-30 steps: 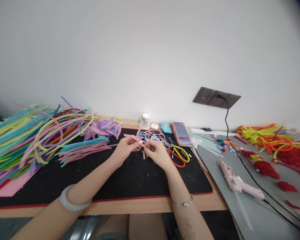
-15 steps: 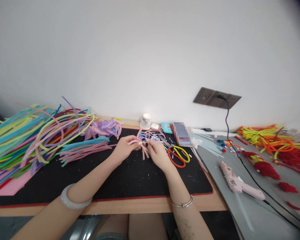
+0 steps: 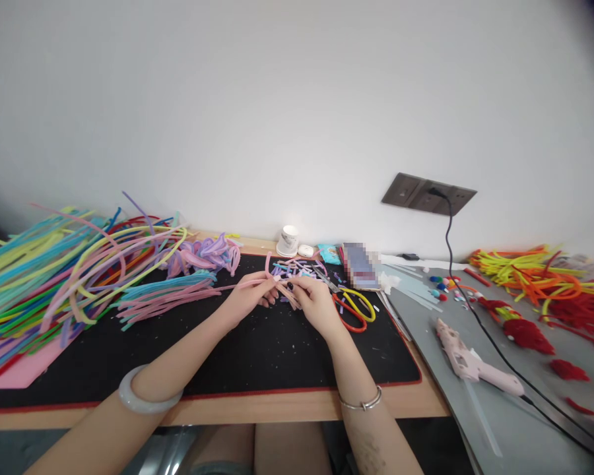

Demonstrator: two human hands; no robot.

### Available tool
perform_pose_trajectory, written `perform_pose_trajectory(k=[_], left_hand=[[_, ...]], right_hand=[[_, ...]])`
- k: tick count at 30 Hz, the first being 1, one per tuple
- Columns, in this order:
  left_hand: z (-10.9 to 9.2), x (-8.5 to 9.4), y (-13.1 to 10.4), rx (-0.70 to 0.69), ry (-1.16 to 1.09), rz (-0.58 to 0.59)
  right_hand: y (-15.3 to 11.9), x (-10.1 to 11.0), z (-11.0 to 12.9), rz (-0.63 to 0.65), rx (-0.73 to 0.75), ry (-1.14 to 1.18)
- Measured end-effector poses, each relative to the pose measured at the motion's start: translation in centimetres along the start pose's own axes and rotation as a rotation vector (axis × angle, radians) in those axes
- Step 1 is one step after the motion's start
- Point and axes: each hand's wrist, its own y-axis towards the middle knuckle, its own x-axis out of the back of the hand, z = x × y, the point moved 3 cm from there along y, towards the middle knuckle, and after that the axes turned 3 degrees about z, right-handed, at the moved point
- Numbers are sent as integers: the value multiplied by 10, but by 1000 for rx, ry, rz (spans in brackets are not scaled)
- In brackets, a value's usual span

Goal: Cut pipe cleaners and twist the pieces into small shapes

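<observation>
Left hand (image 3: 250,295) and right hand (image 3: 313,301) both pinching pink stems (image 3: 292,300)
From my end: fingers closed on the stems between them, above the black mat (image 3: 257,363). Cut bits (image 3: 297,267) just behind, scissors (image 3: 360,294) beside the right hand, glue gun (image 3: 468,359) well apart on the grey surface (image 3: 426,330).

You can read no text, brand or number: the grey marking on the small white round cup (image 3: 290,235) and the pale marks on the light-blue flat packet (image 3: 329,253) are too small, the rectangular phone's (image 3: 361,267) screen pixelated.
</observation>
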Motion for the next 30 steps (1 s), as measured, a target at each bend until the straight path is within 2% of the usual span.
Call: perform_pose_trajectory(k=[3,8,12,18,21,27,30], left_hand=[[-2,1,1,-66,103,5],[-6,0,0,-183,222,29],[-7,-2,-1,-237,290,51],[1,-2,-1,-178,339,103],[-1,-2,-3,-202,386,92],[-9,-4,-7,-250,450,59],[-10,-5,-8,-254,486,52]], right_hand=[[0,0,0,-5,-7,6],[-1,-7,-10,151,-124,140],[-3,-11,-14,206,-179,264],[-5,-11,-6,282,-157,298],[-5,-10,-4,273,-160,306],[-1,-8,-7,153,-135,229],[0,-8,-12,110,-167,239]])
